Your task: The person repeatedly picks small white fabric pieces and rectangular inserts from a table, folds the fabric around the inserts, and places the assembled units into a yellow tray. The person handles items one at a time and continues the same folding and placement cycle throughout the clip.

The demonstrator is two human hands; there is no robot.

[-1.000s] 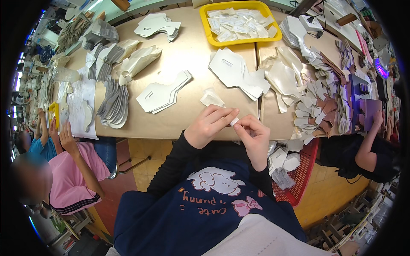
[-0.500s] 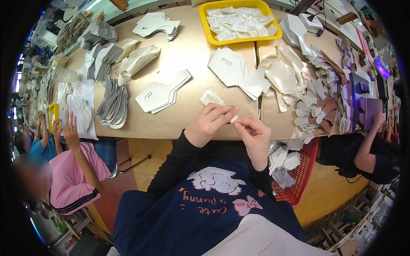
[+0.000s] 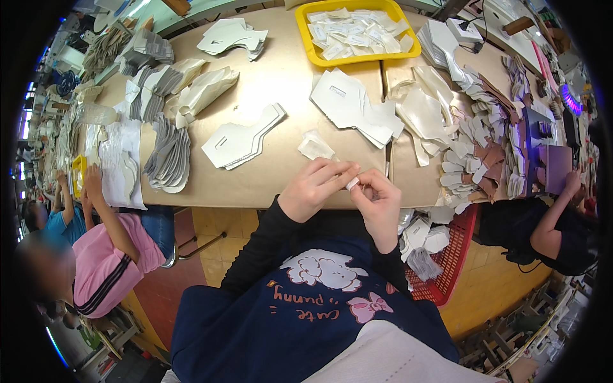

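Close to the table's front edge, a small white label-like piece [image 3: 352, 184] is pinched between my fingertips. My left hand [image 3: 306, 193] holds it from the left with its fingers pressed together. On its other side, the thumb and forefinger of my right hand [image 3: 378, 203] grip it; its other fingers are curled in. Just beyond my left fingers lies a small cluster of cream pieces [image 3: 315, 145], partly hidden by that hand. Farther off are two fanned stacks of white cut panels with slots, one to the left [image 3: 237, 143] and one to the right [image 3: 348, 102].
A yellow tray [image 3: 361, 62] of small white labels stands at the table's back. Grey cut pieces [image 3: 169, 156] lie left; cream sheets [image 3: 421, 112] and loose scraps [image 3: 469, 156] lie right. A red basket [image 3: 456, 255] stands below. A co-worker in pink [image 3: 115, 255] sits at left.
Both hands stay together on the white piece, with small finger shifts; the right hand has moved slightly left. The left co-worker's raised hand has come down to the table.
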